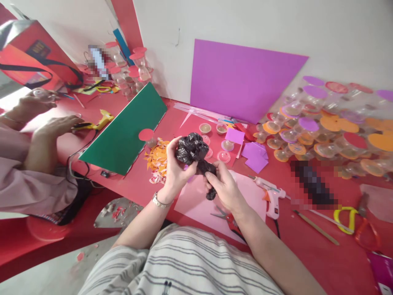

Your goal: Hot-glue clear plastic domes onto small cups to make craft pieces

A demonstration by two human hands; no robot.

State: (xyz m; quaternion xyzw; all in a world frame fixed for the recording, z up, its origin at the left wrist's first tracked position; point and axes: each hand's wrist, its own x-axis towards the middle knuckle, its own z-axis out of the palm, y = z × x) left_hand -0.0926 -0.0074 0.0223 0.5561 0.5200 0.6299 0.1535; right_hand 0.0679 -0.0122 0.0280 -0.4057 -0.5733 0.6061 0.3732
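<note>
A crumpled black plastic bag (192,148) is raised over the table, bunched up with a narrow twisted end. My left hand (177,174) is closed around its bulky part, the thumb along the lower side. The fingers of my right hand (225,186) pinch the twisted end, and a small tail of the bag hangs below them. Under my hands lies a pale pink sheet (193,200) with a red-handled cutting tool (233,225) partly hidden by my right forearm. A white glue gun (270,194) lies to the right. Orange paper scraps (157,157) are heaped beside my left hand.
A green board (125,131) stands on the left; beyond it a co-worker's hands (57,125) rest near a yellow glue gun (104,119). Purple squares (255,156), several plastic-cup pieces (307,123) and scissors (346,219) occupy the right. A purple board (239,82) leans against the wall.
</note>
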